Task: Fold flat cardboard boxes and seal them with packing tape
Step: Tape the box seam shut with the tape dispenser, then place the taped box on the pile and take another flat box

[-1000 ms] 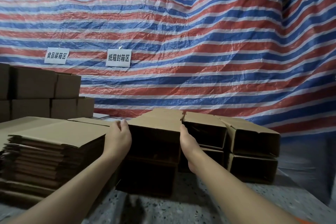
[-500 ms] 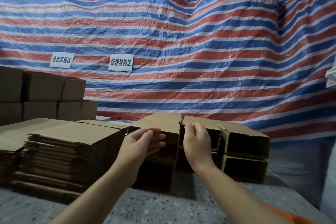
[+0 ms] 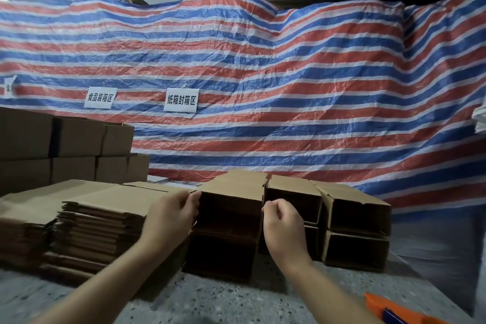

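Head: signs (image 3: pixel 181 100) 食品装箱区, 纸箱封箱区

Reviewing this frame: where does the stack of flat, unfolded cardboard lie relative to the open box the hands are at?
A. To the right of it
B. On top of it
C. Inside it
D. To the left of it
D: the stack of flat cardboard lies left of the open box, beyond the left hand; the right hand is at the box's other side.

Single head view, looking forward and slightly down, close over the table (image 3: pixel 210 305), facing the tarp (image 3: pixel 263 60)
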Demonstrator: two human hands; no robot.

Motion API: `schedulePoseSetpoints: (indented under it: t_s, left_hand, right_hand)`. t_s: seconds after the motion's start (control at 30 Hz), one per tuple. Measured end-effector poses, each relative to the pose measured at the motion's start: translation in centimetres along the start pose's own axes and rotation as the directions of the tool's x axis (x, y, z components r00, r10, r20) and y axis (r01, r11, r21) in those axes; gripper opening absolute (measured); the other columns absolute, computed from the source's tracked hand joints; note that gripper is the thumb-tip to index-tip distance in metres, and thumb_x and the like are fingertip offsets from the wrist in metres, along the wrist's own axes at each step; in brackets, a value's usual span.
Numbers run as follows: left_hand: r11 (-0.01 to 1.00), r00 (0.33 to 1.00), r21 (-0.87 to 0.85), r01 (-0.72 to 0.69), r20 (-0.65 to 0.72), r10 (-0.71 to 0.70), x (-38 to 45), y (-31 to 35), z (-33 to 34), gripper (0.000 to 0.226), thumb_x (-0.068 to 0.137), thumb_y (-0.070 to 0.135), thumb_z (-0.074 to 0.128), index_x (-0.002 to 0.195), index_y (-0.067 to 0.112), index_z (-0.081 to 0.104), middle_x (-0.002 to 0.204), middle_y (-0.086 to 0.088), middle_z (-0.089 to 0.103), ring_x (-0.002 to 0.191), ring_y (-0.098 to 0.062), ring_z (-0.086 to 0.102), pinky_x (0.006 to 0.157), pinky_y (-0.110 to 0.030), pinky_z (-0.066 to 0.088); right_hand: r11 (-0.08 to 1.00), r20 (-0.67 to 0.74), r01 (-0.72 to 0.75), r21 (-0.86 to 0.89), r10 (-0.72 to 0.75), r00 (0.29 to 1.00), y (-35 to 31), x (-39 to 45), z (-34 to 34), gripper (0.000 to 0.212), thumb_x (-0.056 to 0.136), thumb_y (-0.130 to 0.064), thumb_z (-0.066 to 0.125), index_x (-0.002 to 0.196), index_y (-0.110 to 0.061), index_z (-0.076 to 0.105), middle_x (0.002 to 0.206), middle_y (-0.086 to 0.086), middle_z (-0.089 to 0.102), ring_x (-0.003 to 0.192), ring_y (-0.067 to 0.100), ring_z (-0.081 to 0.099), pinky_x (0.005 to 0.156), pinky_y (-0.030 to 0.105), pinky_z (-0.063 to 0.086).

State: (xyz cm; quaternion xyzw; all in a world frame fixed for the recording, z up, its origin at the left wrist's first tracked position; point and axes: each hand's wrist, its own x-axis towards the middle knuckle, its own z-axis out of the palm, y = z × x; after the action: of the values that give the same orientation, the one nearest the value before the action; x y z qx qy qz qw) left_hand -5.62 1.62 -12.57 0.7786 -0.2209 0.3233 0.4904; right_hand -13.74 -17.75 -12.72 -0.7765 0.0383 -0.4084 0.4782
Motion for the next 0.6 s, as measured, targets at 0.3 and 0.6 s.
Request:
schedulePoseSetpoints:
  t_s: [0.3,0.6]
  left_hand:
    - [0.580,0.941,0.810,-0.085,0.258,-0.221,4.7,-8.1,-3.3,0.073,0.093,0.069,0.030,0.149,0.022,0.032,0.157,-0.006,0.032,0.144,-0.023,0.029,0.116,-0.042,0.023]
    - [0.459,0.947,0.880,-0.120,0.240,-0.211,2.3,-8.0,-3.1,0.040,0.098,0.055,0.030,0.119,0.029,0.054,0.120,0.004,0.061,0.115,-0.018,0.054,0.099,-0.039,0.038]
  right_hand:
    - [0.999,0.021,-0.003,-0.040,0.004,1.000,0.5,-0.6,1.2,0.030,0.101,-0.026,0.051,0.072,-0.019,0.056,0.082,-0.003,0.056,0.071,0.009,0.053,0.065,0.025,0.043]
    - [0.998,0.032,-0.025,-0.052,0.027,0.999,0.7,-0.8,1.6,0.028,0.100,-0.027,0.051,0.074,-0.020,0.058,0.083,-0.003,0.057,0.075,0.011,0.055,0.070,0.028,0.046]
